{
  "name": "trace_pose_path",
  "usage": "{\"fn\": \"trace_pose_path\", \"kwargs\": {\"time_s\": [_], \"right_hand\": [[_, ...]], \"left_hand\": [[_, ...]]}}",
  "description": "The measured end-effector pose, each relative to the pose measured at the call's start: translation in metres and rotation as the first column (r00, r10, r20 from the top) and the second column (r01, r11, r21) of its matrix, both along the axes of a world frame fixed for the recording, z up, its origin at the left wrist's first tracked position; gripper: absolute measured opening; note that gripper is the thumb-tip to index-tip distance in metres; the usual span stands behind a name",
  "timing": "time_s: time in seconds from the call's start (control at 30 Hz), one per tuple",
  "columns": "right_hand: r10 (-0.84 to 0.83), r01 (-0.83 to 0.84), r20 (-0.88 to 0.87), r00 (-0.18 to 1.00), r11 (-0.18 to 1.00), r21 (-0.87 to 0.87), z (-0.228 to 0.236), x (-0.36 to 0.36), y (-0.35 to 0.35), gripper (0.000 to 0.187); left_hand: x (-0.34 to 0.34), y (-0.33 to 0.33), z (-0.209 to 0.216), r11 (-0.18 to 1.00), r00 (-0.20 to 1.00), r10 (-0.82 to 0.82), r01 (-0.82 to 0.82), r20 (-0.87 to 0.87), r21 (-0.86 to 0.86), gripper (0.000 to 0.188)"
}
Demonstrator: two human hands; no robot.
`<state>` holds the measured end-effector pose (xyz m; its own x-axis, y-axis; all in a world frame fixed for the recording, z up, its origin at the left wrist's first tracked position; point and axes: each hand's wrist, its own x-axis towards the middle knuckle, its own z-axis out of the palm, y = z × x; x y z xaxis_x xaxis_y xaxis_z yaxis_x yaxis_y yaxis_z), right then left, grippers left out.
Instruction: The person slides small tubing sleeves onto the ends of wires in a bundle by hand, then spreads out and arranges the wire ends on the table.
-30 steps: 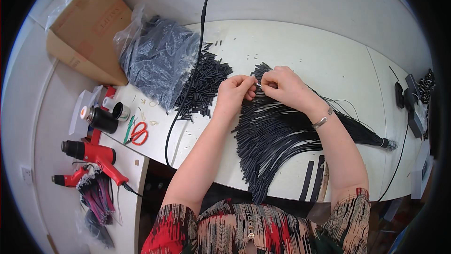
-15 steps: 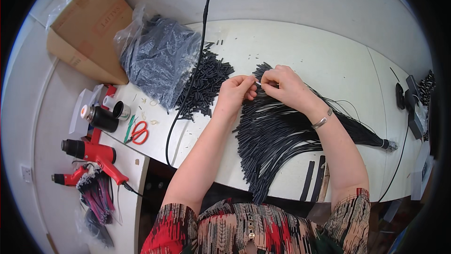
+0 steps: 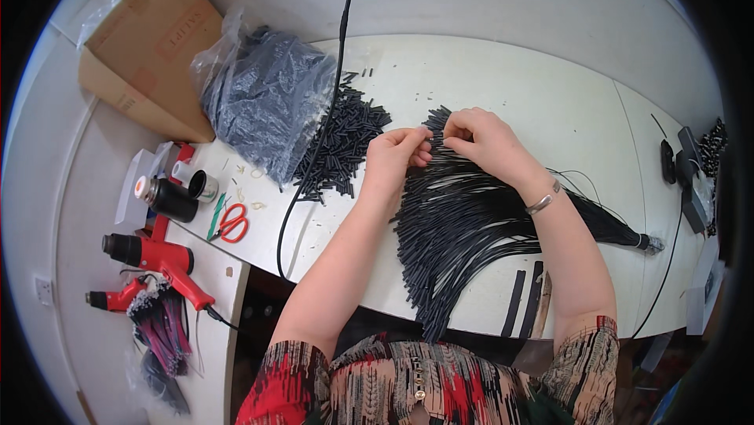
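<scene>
My left hand (image 3: 398, 156) is closed in a pinch above the far end of a fan of black wires (image 3: 503, 209). What its fingertips hold is too small to make out. Just to its right, my right hand (image 3: 485, 142) curls with thumb and forefinger nearly together over the same wires; anything between them is hidden. Thicker black sleeves (image 3: 428, 268) cover the wires' left ends, and the wires gather into one tied bundle end (image 3: 650, 243) at the right. Left of my left hand lies a heap of short black tube pieces (image 3: 342, 146).
A clear plastic bag (image 3: 271, 87) of dark pieces and a cardboard box (image 3: 153, 48) stand at the far left. A black cable (image 3: 312, 162) hangs across the table. Red scissors (image 3: 233, 223), a black bottle (image 3: 174, 199) and a red heat gun (image 3: 157, 256) lie at left.
My right hand has moved slightly right, away from my left, widening the gap between them. A small pale tip seen between the fingers earlier no longer shows.
</scene>
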<state>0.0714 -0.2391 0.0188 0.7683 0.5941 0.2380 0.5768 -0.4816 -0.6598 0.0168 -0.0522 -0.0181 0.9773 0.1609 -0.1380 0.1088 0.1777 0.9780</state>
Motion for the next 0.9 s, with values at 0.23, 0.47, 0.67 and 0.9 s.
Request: {"fn": "trace_pose_path", "kwargs": {"time_s": [0.23,0.47,0.67,0.9], "right_hand": [[0.066,-0.066,0.062,0.996,0.998,-0.004,-0.009,0.007,0.002,0.011],[0.058,-0.06,0.028,0.998,0.996,0.066,-0.013,0.007,0.004,0.012],[0.038,-0.04,0.044,0.998,0.997,0.058,-0.011,0.002,0.007,0.012],[0.002,0.007,0.227,0.974,0.999,-0.039,-0.019,0.003,0.007,0.008]], "left_hand": [[0.004,0.013,-0.006,0.964,0.991,-0.132,0.131,0.012,-0.231,0.031],[0.006,0.011,-0.005,0.97,0.99,-0.14,0.134,-0.011,-0.202,0.028],[0.004,0.009,-0.004,0.997,0.998,-0.057,0.058,0.007,-0.057,0.026],[-0.001,0.019,0.007,0.983,0.978,0.18,-0.182,0.106,0.014,0.031]]}}
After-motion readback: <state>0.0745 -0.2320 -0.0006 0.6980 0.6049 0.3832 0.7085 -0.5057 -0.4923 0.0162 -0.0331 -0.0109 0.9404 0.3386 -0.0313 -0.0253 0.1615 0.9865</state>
